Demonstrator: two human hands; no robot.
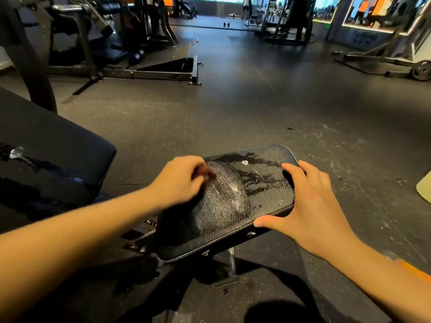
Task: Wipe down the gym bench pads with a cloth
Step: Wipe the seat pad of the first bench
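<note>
Here, dark speckled rubber floor point(256, 108) fills most of the head view, with the black steel frame of a weight machine point(149, 71) standing on it at the far left. A big black back pad point(53, 145) slopes in from the left edge, a pale wet streak point(16, 152) shining on its near surface. Just to its right, and apart from it, sits the smaller seat pad point(268, 197), black textured vinyl on a metal stand, in the lower middle of the view. A curved glossy smear point(224, 194) covers its left half, with darker damp patches beyond it. The left hand point(182, 180) is over the pad's left side, blurred, fingers curled in towards the palm; whether they pinch anything cannot be told. The right hand point(310, 206) grips the pad's right end, fingers spread over the top corner and the thumb pressed along the near edge. Far right, a weight plate point(421, 71) rests beside a low frame, and a small dumbbell point(226, 24) lies on the floor in the distance
</note>
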